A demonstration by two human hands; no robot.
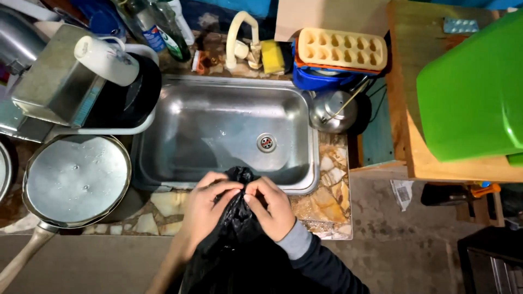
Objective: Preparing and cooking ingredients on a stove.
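Hands: left hand and right hand meet at the near rim of the steel sink, both on a black plastic bag.
Fingers: those of each hand are pressed together, pinching the gathered neck of the bag between them.
Bag: it hangs below the hands, its bunched top just over the sink's near edge.
Left of sink: round metal lid on a pan, and a dish rack with a white mug.
Behind sink: cream tap, yellow sponge, bottles.
Right of sink: steel kettle, pale egg tray on a blue tub, green plastic bin well apart on a wooden table.
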